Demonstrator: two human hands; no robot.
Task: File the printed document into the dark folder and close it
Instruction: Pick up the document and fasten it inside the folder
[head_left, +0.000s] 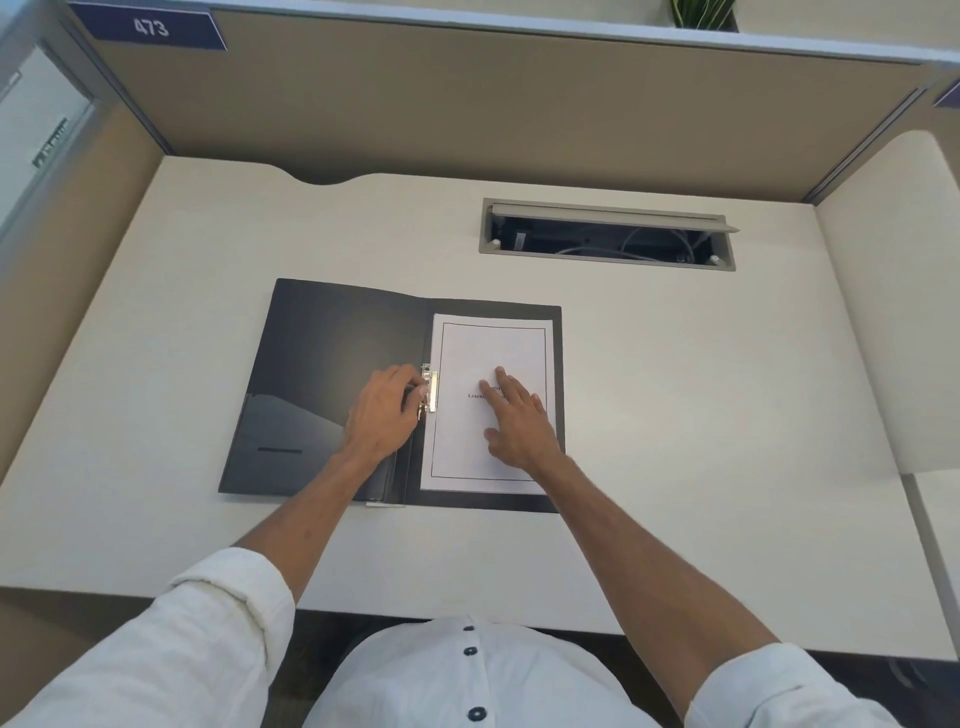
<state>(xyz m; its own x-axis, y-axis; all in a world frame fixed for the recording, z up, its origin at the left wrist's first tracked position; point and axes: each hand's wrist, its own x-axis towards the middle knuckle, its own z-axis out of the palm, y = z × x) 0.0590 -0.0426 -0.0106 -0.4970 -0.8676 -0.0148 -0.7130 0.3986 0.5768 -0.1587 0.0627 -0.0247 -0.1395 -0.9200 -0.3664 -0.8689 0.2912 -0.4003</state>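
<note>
white sleeves (197, 623) reach out; left hand (382, 415) fingers pinch the metal clip (429, 387), right hand (514, 418) flat, fingers spread, on the printed document (488, 348) inside the open dark folder (322, 358).

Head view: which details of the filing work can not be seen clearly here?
- Title on the printed document: partly covered by the right hand, and the rest is too small to read.
- Metal clip of the dark folder: the left hand hides part of it, so whether it grips the paper is unclear.
- Cable tray: its contents are dark.
</note>
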